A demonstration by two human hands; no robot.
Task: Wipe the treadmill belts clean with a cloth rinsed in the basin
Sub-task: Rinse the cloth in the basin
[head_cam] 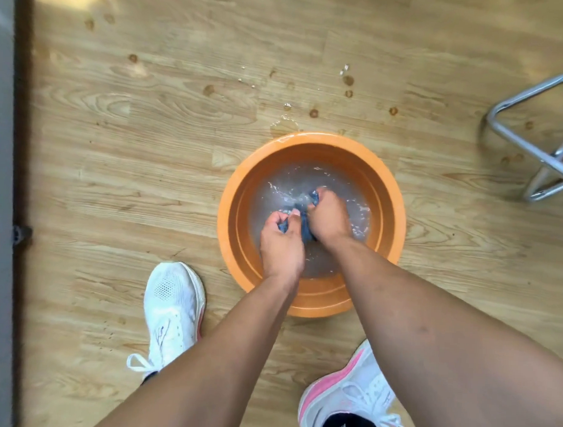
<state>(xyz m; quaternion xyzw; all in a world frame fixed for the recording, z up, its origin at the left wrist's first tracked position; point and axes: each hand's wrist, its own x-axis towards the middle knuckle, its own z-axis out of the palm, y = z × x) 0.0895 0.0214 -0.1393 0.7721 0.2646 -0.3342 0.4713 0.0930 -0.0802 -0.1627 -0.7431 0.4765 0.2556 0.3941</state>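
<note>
An orange round basin (386, 185) stands on the wooden floor, holding cloudy, rippling water. Both of my hands are down inside it. My left hand (280, 242) grips one end of a blue cloth (305, 225), and my right hand (330, 215) grips the other end. The cloth is bunched between my fists at the water's surface, mostly hidden by my fingers. No treadmill belt is in view.
Water drops and a small puddle (285, 124) lie on the wooden floor beyond the basin. A chrome tube frame (534, 150) stands at the right. A dark threshold and grey frame (4, 169) run down the left edge. My white shoes (172, 308) stand close to the basin.
</note>
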